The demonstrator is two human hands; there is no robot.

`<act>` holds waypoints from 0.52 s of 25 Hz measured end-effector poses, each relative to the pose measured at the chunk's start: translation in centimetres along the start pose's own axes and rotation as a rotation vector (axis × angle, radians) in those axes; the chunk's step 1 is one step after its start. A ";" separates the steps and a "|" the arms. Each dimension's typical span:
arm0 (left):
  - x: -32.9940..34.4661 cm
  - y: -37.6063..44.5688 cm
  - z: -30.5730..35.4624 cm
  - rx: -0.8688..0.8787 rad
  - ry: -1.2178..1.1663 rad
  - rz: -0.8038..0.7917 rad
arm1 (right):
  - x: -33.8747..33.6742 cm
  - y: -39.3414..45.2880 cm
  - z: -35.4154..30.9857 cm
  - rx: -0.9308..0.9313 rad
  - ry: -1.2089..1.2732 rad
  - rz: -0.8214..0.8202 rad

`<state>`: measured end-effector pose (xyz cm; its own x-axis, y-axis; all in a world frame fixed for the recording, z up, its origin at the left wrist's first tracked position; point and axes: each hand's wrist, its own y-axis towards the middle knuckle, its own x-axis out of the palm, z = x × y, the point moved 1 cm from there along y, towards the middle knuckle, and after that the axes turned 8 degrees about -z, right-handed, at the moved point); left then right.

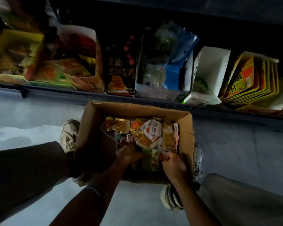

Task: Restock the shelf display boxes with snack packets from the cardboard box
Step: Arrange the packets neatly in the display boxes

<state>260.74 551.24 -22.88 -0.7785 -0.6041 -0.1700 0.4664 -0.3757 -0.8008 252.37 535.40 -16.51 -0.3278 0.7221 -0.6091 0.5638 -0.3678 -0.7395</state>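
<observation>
An open cardboard box (185,126) stands on the floor between my feet, holding several loose snack packets (147,132) in gold, orange, white and green. Both my hands are down inside it at its near end. My left hand (129,154) has its fingers curled into the pile around packets, partly in shadow. My right hand (173,163) grips a packet near the box's right wall. Above the box, the low shelf carries display boxes: a yellow one (15,51), a red one (75,62), a blue-white one (167,69), a white one (209,70) and a yellow-orange stack (252,75).
The dark shelf edge (88,97) runs across just beyond the box. Pale grey floor (31,115) lies to the left and right. My shoes (69,134) and trouser legs flank the box. A dark upright pouch (119,67) stands between the display boxes.
</observation>
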 end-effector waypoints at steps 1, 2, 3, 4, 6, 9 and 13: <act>0.8 1.7 -1.4 0.016 -0.035 0.174 | 0.3 0.3 0.2 0.002 0.021 -0.003; 1.0 2.1 -1.6 0.003 -0.048 0.333 | 0.5 0.5 0.3 0.008 0.037 -0.002; 0.8 2.1 -0.6 0.022 -0.028 0.450 | 0.4 0.5 0.2 0.015 0.032 0.006; 0.6 3.0 0.0 0.033 -0.008 0.497 | 0.3 0.5 0.2 0.031 0.022 0.016; -0.6 3.7 3.2 -0.035 -0.123 0.390 | 0.4 0.6 0.2 0.034 0.032 0.033; -1.1 6.7 3.6 -0.113 0.020 0.310 | 0.6 0.5 0.1 0.028 0.027 0.006; 0.9 4.6 6.5 0.141 0.078 0.501 | 0.5 0.5 0.1 0.033 0.042 0.024</act>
<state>264.90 544.39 -22.97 -0.4719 -0.6816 -0.5593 0.8374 -0.1481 -0.5261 252.41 535.59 -17.19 -0.2824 0.7366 -0.6146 0.5452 -0.4039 -0.7346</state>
